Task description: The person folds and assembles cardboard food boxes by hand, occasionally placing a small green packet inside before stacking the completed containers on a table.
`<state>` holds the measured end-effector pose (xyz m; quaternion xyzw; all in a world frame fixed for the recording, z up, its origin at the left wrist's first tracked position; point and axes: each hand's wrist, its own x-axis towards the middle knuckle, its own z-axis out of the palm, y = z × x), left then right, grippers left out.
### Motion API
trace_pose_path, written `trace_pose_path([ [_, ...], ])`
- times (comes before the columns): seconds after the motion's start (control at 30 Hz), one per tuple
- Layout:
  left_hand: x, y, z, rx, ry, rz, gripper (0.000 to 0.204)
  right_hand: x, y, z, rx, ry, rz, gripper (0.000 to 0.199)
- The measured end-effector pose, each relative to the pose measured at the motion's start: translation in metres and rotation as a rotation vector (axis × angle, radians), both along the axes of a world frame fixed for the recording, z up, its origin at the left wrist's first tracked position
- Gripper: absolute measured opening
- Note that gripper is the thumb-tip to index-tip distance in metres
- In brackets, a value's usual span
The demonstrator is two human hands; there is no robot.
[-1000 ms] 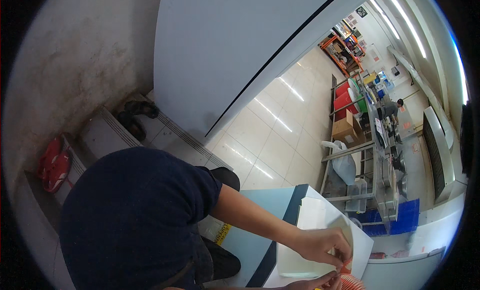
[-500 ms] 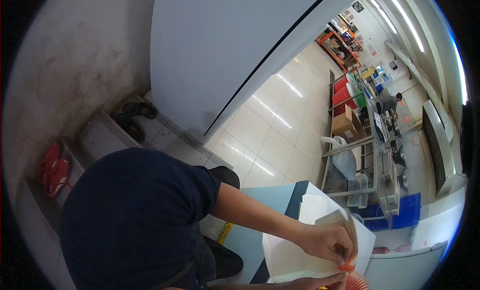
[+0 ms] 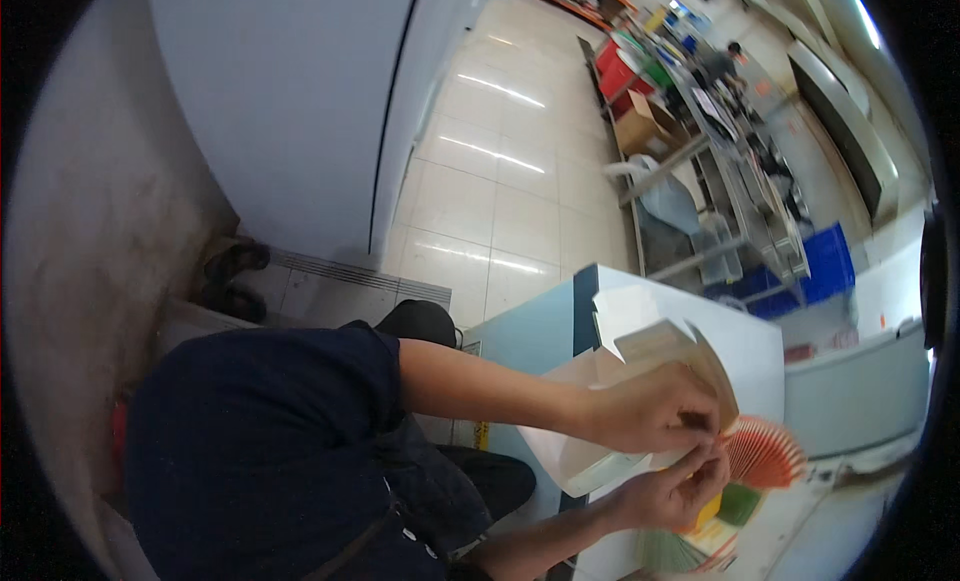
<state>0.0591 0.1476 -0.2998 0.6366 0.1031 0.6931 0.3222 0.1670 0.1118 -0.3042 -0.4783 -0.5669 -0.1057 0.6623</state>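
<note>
My left hand [image 3: 655,411] reaches across from the upper side, its fingers closed in a pinch at the edge of a white open paper carton [image 3: 590,461]. Close below it, my right hand [image 3: 680,491] has thumb and fingers pressed together, almost touching the left fingertips. What either pinch holds is too small and hidden to name. A fanned stack of red-orange and white slips [image 3: 768,453] lies just beyond my fingers. Under the right hand are a yellow item [image 3: 708,511] and a green fanned stack [image 3: 668,553], partly covered.
The carton rests on a white-topped unit [image 3: 735,336] with a pale blue side. Beyond stands a metal rack table [image 3: 740,196] with a cardboard box [image 3: 645,129], a blue crate [image 3: 815,266] and a person [image 3: 715,69] farther off. Steps with dark sandals [image 3: 235,281] lie at left.
The view has turned, bringing both hands higher in the picture. My right hand and the fanned stacks now show more fully. The orange piece pinched by my left fingers is now mostly hidden.
</note>
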Motion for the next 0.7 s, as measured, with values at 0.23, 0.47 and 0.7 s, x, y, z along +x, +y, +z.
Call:
trace_pose_path([
  [0.23, -0.002, 0.003, 0.003, -0.251, -0.068, -0.232, 0.011, 0.007, -0.004, 0.007, -0.035, 0.139, 0.049, 0.018],
  [0.47, 0.002, 0.002, -0.002, -0.268, -0.1, -0.319, 0.011, 0.016, 0.0, 0.007, -0.154, 0.142, 0.229, 0.017],
  [0.7, -0.004, -0.002, 0.0, -0.121, 0.041, -0.082, 0.015, 0.015, 0.003, 0.009, -0.113, -0.241, -0.1, 0.014],
])
